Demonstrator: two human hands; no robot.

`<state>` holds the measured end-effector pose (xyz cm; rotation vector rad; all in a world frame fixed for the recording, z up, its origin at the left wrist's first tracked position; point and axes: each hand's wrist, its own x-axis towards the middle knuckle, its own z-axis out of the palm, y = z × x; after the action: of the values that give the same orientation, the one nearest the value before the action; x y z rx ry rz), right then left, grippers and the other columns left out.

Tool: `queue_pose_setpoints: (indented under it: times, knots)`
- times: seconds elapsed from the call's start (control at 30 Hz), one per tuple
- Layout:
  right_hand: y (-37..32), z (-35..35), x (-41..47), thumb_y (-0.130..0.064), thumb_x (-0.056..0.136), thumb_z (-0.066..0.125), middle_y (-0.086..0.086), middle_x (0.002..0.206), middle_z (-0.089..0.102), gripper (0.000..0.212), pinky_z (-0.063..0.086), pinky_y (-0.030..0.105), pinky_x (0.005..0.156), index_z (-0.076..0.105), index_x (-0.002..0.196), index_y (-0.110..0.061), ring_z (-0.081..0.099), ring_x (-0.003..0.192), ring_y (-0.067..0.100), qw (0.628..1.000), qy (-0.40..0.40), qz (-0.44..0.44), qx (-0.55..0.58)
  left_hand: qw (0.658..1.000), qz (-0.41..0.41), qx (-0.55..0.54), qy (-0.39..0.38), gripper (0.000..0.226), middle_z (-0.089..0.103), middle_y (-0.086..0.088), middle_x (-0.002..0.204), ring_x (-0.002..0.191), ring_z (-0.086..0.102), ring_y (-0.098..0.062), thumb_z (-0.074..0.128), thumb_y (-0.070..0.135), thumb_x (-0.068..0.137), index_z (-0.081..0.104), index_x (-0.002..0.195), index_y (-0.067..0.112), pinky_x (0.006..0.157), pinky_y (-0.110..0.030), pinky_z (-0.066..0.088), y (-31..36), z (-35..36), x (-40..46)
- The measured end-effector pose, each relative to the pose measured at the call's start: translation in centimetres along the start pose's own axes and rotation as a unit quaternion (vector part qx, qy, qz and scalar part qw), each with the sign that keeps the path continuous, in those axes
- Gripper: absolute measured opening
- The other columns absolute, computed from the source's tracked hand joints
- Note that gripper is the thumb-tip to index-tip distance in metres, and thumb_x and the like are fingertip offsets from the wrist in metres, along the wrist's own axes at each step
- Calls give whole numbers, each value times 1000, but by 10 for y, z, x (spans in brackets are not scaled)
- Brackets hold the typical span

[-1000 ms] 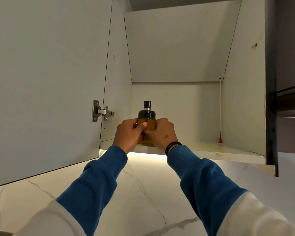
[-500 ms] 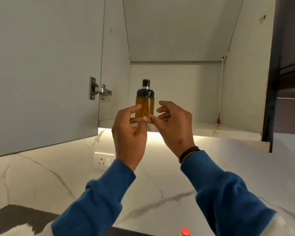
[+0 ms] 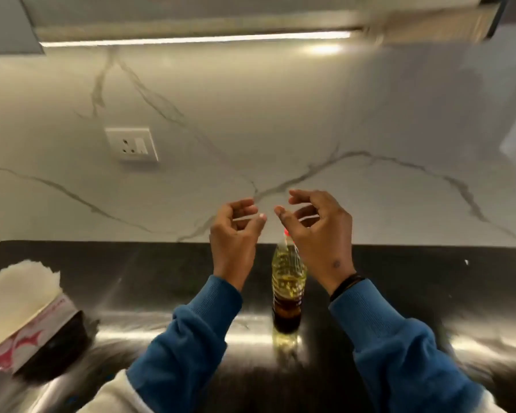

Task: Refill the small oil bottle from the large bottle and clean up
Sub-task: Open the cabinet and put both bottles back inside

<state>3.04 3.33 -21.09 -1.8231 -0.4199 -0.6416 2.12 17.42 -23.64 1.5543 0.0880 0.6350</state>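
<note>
Both hands, left (image 3: 235,231) and right (image 3: 316,231), hover loosely curled, holding nothing | large bottle (image 3: 288,281) stands upright on the dark bench (image 3: 131,278) below them, partly behind the right hand, nearer it.

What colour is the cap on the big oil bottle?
Red. The cap peeks out behind the right hand in the head view.
</note>
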Motion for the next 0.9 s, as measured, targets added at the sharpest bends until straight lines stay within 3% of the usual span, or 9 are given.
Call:
queue_pose_setpoints:
  times: [0.13,0.23,0.3,0.4,0.47,0.53,0.63,0.73,0.9]
  knots:
    - [62,8,-36,-26,84,81,-7,107,63,30,59,24,72,69,111,-24,65,84,5,998,1,60,-35,990,-122,-21,-68,38,67,-11,120,113,67,-25,78,7,86,63,120,18,94,-33,58,-69,13,-19]
    - [98,16,-61,-40,81,82,-11,116,50,49,57,21,73,62,123,-27,63,92,4,991,-12,126,-36,977,-188,-39,-95,45,62,-14,131,120,62,-25,73,15,91,57,132,16,87,-23,57,-109,19,-29]
    - [119,22,-76,-42,81,81,-13,120,45,56,54,16,76,57,130,-28,60,98,2,987,-21,154,-31,969,-210,-44,-122,44,60,-14,133,125,60,-28,70,14,93,54,134,19,95,-29,56,-133,23,-34]
    - [145,29,-95,-29,82,80,-9,128,45,67,50,9,83,48,140,-27,56,108,-3,977,-60,201,-25,958,-230,-33,-170,54,60,-11,135,127,60,-25,74,9,90,49,137,20,108,-42,50,-162,22,-42]
    - [159,32,-101,-19,78,79,-6,132,45,78,48,8,90,43,147,-26,54,115,-2,968,-95,231,-21,952,-234,-4,-199,69,61,-9,135,123,63,-18,80,10,80,46,140,22,105,-36,52,-175,20,-44]
    - [169,35,-102,-14,76,78,-5,133,47,83,48,16,98,41,149,-24,54,118,2,960,-120,250,-30,951,-220,35,-212,79,64,-4,131,120,65,-15,83,10,72,46,141,20,103,-32,53,-185,21,-45]
    - [178,42,-100,-13,78,76,-3,132,54,72,50,34,105,49,144,-23,56,121,11,951,-123,282,-44,954,-200,83,-209,74,68,3,123,115,66,-12,82,0,74,51,138,20,103,-38,54,-193,26,-42]
    - [185,46,-96,-13,82,74,-1,128,63,61,51,42,105,54,138,-24,60,119,14,935,-133,328,-12,954,-168,137,-210,67,68,5,119,111,66,-11,81,3,76,53,134,22,100,-41,55,-192,29,-37]
    - [186,44,-89,-16,81,76,-4,119,64,57,52,26,90,50,130,-29,62,114,15,926,-163,340,0,953,-127,171,-218,64,70,2,119,111,67,-12,79,4,79,56,137,19,99,-37,56,-185,30,-33]
